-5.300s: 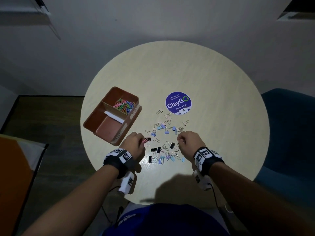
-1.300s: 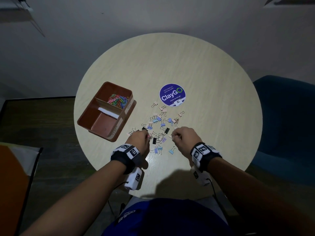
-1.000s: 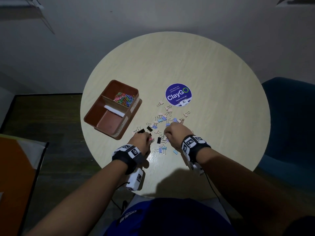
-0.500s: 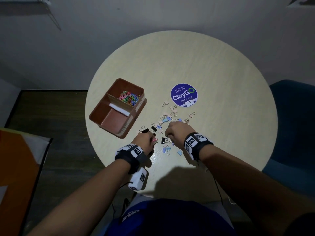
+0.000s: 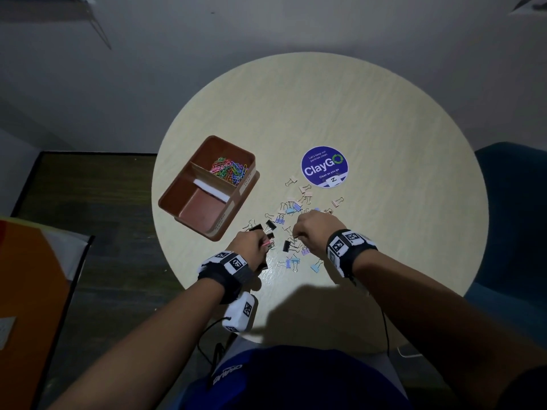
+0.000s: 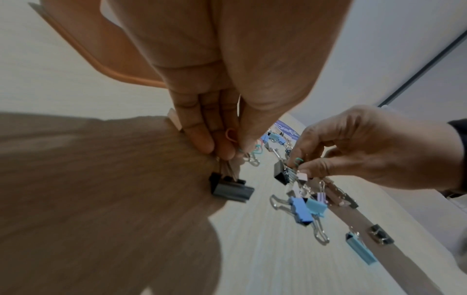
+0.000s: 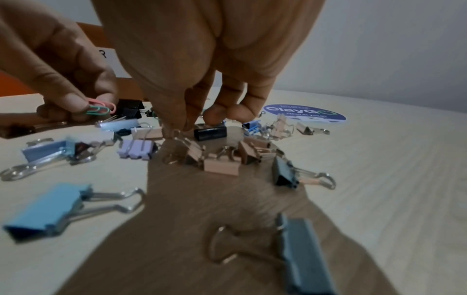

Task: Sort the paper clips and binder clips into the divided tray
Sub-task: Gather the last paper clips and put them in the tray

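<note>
A brown divided tray [image 5: 183, 173] sits at the table's left. Its far compartment holds colourful paper clips [image 5: 229, 170]; its near compartment [image 5: 201, 210] shows only a white card. Several binder clips [image 5: 291, 208], black, blue, lilac and beige, lie scattered right of the tray. My left hand [image 5: 260, 244] hovers at the pile's near left and pinches a pink and a green paper clip [image 7: 99, 108]. My right hand [image 5: 299, 232] reaches down into the pile beside it, and its fingertips [image 6: 303, 167] pinch a small green paper clip [image 6: 298, 160]. A black binder clip [image 6: 231, 189] lies just under the left fingers.
A round purple ClayGo sticker [image 5: 324, 167] lies behind the pile. A blue chair [image 5: 515, 217] stands off the table's right edge, an orange object [image 5: 26, 291] on the floor at left. The near table edge is just below my wrists.
My right hand has moved left into the pile, close to the left hand. The left hand has kept its paper clips and stayed near the tray's near corner.
</note>
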Tool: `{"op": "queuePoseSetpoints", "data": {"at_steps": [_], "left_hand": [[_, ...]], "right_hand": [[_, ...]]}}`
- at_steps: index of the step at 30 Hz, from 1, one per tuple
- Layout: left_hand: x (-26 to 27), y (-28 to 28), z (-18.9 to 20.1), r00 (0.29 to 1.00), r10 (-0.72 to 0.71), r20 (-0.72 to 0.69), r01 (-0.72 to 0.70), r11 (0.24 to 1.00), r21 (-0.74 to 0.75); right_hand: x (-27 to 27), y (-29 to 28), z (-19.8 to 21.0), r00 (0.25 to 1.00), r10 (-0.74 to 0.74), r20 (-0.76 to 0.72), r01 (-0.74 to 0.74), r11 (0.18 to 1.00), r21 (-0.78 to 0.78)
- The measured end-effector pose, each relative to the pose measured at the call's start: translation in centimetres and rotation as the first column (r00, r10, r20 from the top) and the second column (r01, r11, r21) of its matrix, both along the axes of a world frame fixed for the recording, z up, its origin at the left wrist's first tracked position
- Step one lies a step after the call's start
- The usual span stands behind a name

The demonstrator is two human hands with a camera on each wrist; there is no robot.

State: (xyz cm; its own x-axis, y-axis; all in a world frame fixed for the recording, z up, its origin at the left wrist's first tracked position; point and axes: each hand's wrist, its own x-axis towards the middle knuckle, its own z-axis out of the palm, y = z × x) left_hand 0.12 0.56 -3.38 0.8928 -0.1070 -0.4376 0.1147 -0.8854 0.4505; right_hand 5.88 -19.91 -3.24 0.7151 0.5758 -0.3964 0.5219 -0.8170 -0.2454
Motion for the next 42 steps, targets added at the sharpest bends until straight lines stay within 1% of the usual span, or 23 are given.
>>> {"op": "queuePoseSetpoints", "data": {"at_steps": [2, 5, 7, 10, 13, 15, 19, 22, 25, 28, 29, 31, 32, 34, 36, 37, 39, 42], "left_hand": [[0.0, 0.0, -0.1, 1.000, -0.001, -0.006, 0.001, 1.000, -0.003], [0.2, -0.1, -0.2, 1.000, -0.003, -0.018, 0.003, 1.000, 0.002], [0.3, -0.1, -0.2, 1.000, 0.004, -0.020, -0.004, 1.000, 0.001], [0.3, 0.0, -0.4, 1.000, 0.001, -0.018, -0.001, 1.000, -0.008], [0.2, 0.2, -0.6, 1.000, 0.002, -0.004, -0.002, 1.000, -0.011], [0.1, 0.2, -0.6, 1.000, 0.001, -0.004, -0.001, 1.000, -0.008], [0.1, 0.3, -0.7, 1.000, 0.007, 0.016, -0.007, 1.000, -0.006], [0.4, 0.3, -0.6, 0.999, 0.012, 0.035, -0.012, 1.000, -0.013], [0.9, 0.0, -0.5, 0.999, -0.002, 0.043, 0.004, 1.000, -0.030], [1.3, -0.3, -0.5, 0.999, -0.009, 0.040, 0.010, 0.999, -0.036], [1.5, -0.4, -0.5, 0.999, -0.006, 0.042, 0.007, 0.999, -0.036], [1.9, -0.8, -0.5, 0.999, -0.005, 0.051, 0.007, 0.999, -0.046], [2.1, -1.1, -0.4, 0.998, -0.011, 0.056, 0.014, 0.998, -0.055], [2.8, -2.1, -0.2, 0.997, -0.041, 0.071, 0.047, 0.996, -0.077], [3.6, -3.5, 0.0, 0.990, -0.094, 0.106, 0.102, 0.992, -0.077], [4.1, -4.3, 0.1, 0.984, -0.130, 0.121, 0.139, 0.988, -0.066], [4.9, -6.1, 0.0, 0.959, -0.244, 0.144, 0.250, 0.968, -0.024], [6.0, -8.5, -0.1, 0.898, -0.415, 0.145, 0.407, 0.910, 0.087]], "right_hand": [[-0.1, 0.0, 0.1, 1.000, 0.018, 0.006, -0.018, 1.000, -0.023], [-0.6, 0.0, -0.2, 0.997, 0.054, 0.053, -0.051, 0.998, -0.042], [-1.1, -0.1, -0.4, 0.996, 0.052, 0.068, -0.049, 0.998, -0.041], [-1.2, -0.6, -0.4, 0.998, 0.008, 0.055, -0.010, 1.000, 0.020], [-1.2, -0.5, -0.5, 0.998, 0.031, 0.049, -0.034, 0.997, 0.065], [-1.2, -0.4, -0.6, 0.997, 0.055, 0.051, -0.057, 0.997, 0.051], [-1.6, -0.4, -0.5, 0.998, 0.037, 0.048, -0.038, 0.999, 0.016], [-2.3, 0.0, -0.4, 0.997, 0.033, 0.064, -0.029, 0.998, -0.061], [-2.6, 0.4, -0.3, 0.999, -0.003, 0.039, 0.008, 0.993, -0.116], [-2.9, -0.1, -0.2, 0.999, -0.031, 0.038, 0.035, 0.994, -0.099], [-3.0, -0.4, -0.3, 0.997, -0.069, 0.038, 0.071, 0.995, -0.064], [-3.5, -1.5, -0.3, 0.978, -0.208, 0.027, 0.206, 0.977, 0.056], [-3.8, -2.2, -0.3, 0.954, -0.299, 0.019, 0.295, 0.947, 0.126], [-4.2, -3.8, -0.3, 0.877, -0.480, -0.007, 0.470, 0.855, 0.221], [-4.7, -5.5, -0.3, 0.789, -0.613, -0.045, 0.603, 0.758, 0.250], [-4.9, -6.3, -0.3, 0.752, -0.657, -0.059, 0.648, 0.720, 0.250], [-5.1, -7.7, -0.3, 0.703, -0.708, -0.071, 0.702, 0.673, 0.232], [-5.4, -9.2, -0.3, 0.659, -0.747, -0.092, 0.747, 0.633, 0.203]]}}
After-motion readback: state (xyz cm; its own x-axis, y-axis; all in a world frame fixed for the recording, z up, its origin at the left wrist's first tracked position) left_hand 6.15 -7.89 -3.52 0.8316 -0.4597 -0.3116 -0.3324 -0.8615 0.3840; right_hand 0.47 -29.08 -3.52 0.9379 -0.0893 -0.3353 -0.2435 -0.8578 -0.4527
